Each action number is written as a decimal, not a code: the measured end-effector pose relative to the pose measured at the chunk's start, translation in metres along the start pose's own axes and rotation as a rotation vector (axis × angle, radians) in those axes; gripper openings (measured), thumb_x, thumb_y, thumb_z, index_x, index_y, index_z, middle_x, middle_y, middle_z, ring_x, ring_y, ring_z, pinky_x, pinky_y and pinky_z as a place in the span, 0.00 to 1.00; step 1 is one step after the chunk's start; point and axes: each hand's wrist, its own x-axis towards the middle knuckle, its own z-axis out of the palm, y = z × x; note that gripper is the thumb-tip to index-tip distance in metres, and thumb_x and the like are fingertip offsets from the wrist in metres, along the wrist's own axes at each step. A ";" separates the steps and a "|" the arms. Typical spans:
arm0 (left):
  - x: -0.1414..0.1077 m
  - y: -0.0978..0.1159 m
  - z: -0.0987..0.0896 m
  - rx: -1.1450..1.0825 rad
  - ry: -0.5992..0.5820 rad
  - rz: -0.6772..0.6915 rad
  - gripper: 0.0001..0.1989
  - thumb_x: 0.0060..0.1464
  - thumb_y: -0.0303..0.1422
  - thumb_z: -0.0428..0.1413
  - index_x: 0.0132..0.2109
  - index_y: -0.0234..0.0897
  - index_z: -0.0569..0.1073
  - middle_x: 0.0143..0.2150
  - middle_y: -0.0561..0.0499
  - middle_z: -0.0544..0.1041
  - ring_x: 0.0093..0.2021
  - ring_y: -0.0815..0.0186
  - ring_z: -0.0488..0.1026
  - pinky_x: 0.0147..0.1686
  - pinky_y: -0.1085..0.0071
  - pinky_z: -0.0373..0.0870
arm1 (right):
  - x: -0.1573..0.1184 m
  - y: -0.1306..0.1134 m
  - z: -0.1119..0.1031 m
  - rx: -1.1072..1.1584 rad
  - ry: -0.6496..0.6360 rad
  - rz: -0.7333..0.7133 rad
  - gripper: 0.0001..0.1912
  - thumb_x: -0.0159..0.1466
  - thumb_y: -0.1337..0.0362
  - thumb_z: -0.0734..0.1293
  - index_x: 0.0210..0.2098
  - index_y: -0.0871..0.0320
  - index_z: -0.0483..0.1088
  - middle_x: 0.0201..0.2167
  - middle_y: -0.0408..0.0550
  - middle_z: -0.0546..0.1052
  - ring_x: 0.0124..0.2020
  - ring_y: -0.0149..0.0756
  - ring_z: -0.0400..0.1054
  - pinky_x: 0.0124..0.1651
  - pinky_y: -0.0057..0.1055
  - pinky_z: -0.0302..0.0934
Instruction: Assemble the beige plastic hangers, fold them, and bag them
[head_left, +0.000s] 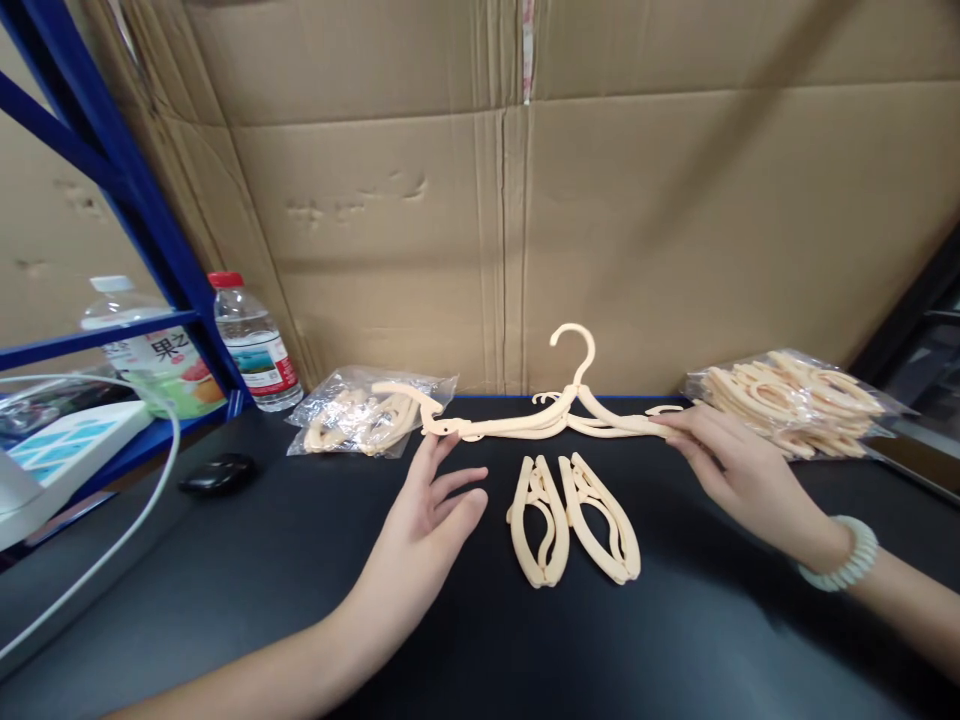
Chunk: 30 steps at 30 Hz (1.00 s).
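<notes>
hanger [526, 425]: cream, plastic-looking, unfolded, arms spread wide left and right
hook [590, 350]: upright above the middle, tip curling left
place: across the far side of the desk [247, 570]

The left hand [431, 515] touches one end of an unfolded hanger [521, 428]; the right hand [750, 485] is at the other. Two folded hangers [555, 520] lie nearer on the desk [480, 650]. A bag [352, 415] of hanger parts lies left, another bag [795, 390] right. Farther left are a mouse [217, 474] and bottle [259, 350].
</notes>
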 end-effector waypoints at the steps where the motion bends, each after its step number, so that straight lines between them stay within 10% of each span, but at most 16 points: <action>1: 0.000 0.001 0.000 -0.002 0.007 0.009 0.41 0.52 0.38 0.58 0.67 0.44 0.46 0.69 0.44 0.51 0.55 0.58 0.70 0.52 0.65 0.70 | 0.000 -0.002 0.000 -0.008 -0.004 -0.030 0.11 0.68 0.68 0.58 0.49 0.57 0.65 0.41 0.51 0.73 0.43 0.42 0.68 0.46 0.38 0.62; 6: 0.000 0.001 0.000 0.031 -0.095 0.029 0.37 0.52 0.37 0.58 0.66 0.43 0.53 0.62 0.45 0.63 0.50 0.61 0.73 0.52 0.66 0.69 | -0.002 -0.011 0.002 -0.044 -0.049 -0.124 0.14 0.67 0.72 0.58 0.52 0.57 0.64 0.41 0.51 0.73 0.41 0.41 0.67 0.45 0.38 0.62; 12: 0.003 0.003 -0.001 0.167 -0.147 0.049 0.17 0.54 0.38 0.56 0.49 0.34 0.73 0.31 0.51 0.76 0.33 0.65 0.74 0.38 0.70 0.73 | 0.000 -0.014 -0.001 -0.120 -0.053 -0.187 0.13 0.67 0.72 0.58 0.50 0.61 0.66 0.41 0.55 0.73 0.42 0.42 0.67 0.43 0.38 0.63; 22: 0.005 0.002 -0.001 0.089 -0.041 -0.028 0.19 0.48 0.39 0.62 0.45 0.34 0.74 0.32 0.50 0.78 0.31 0.65 0.75 0.35 0.71 0.73 | 0.001 -0.018 -0.012 -0.538 -0.018 -0.096 0.12 0.66 0.72 0.57 0.44 0.61 0.71 0.48 0.57 0.73 0.28 0.36 0.69 0.27 0.33 0.62; 30: 0.006 0.001 0.001 0.094 -0.029 -0.044 0.19 0.47 0.41 0.63 0.43 0.34 0.76 0.31 0.49 0.78 0.32 0.63 0.76 0.35 0.68 0.74 | 0.001 -0.021 -0.009 -0.102 -0.107 -0.115 0.23 0.65 0.77 0.52 0.54 0.57 0.65 0.62 0.62 0.59 0.52 0.46 0.67 0.48 0.46 0.68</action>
